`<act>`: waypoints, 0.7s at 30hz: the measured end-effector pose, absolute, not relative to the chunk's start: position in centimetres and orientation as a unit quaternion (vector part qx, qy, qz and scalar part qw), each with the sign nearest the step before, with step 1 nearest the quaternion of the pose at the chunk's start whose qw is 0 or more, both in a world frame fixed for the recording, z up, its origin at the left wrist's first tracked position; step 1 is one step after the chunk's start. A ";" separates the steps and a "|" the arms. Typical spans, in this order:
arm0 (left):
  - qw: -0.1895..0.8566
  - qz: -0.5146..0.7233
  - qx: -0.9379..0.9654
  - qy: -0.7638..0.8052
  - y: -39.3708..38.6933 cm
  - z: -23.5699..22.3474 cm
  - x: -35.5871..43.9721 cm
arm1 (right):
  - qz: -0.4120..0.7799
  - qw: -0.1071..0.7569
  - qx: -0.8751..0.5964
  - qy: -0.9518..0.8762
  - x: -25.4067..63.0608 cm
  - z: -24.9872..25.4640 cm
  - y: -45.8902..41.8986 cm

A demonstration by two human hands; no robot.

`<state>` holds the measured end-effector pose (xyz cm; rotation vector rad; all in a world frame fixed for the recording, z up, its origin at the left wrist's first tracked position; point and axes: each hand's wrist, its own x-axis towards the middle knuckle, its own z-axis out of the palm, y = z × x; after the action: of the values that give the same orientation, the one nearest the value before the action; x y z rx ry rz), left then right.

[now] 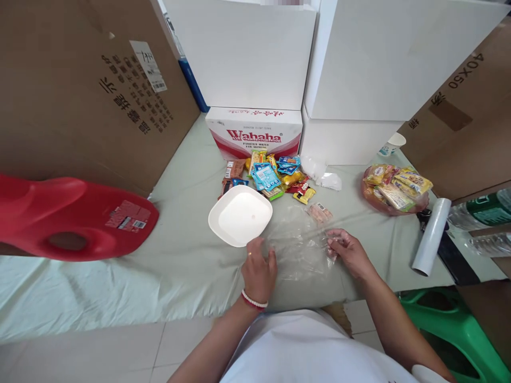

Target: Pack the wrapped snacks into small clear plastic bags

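Observation:
A clear plastic bag (297,255) lies spread on the cloth between my two hands. My right hand (347,252) pinches its right edge between thumb and fingers. At the bag's left side is my left hand (259,274), fingers and thumb apart, with the fingertips at the near rim of a white square dish (240,215). The dish looks bare apart from a small pale mark. Just beyond the bag lies a small pinkish packet (319,213). A pile of wrapped snacks (267,177) sits behind the dish.
A Wahaha water carton (255,133) and white boxes (359,64) stand at the back. Crumpled white plastic (329,180) lies by the snacks. Rightward are a bowl of packets (395,189), a white roll (431,236) and bottles (485,210). A red jug (96,218) lies left.

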<state>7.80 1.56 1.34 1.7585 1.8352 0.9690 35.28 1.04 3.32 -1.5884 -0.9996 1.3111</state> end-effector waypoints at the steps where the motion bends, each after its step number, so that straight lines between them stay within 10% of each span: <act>1: 0.164 0.338 0.671 0.639 1.4 1.4 7.9 | 0.523 0.407 -0.639 -0.392 35.3 3.3 1.1; 7: 0.098 0.192 0.905 0.367 3.6 2.5 9.6 | 0.521 0.356 -0.633 -0.448 36.3 3.3 1.2; 18: 0.106 0.145 0.873 0.454 3.0 -0.1 7.8 | 0.112 0.264 -0.775 -0.564 42.4 6.3 5.3; 21: 0.110 0.146 0.874 0.451 2.9 0.1 7.8 | 0.168 0.285 -0.675 -0.659 35.6 8.4 12.8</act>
<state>7.78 2.86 0.11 2.5681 1.3246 0.4303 35.59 12.76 8.38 -1.8052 -1.7633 0.4495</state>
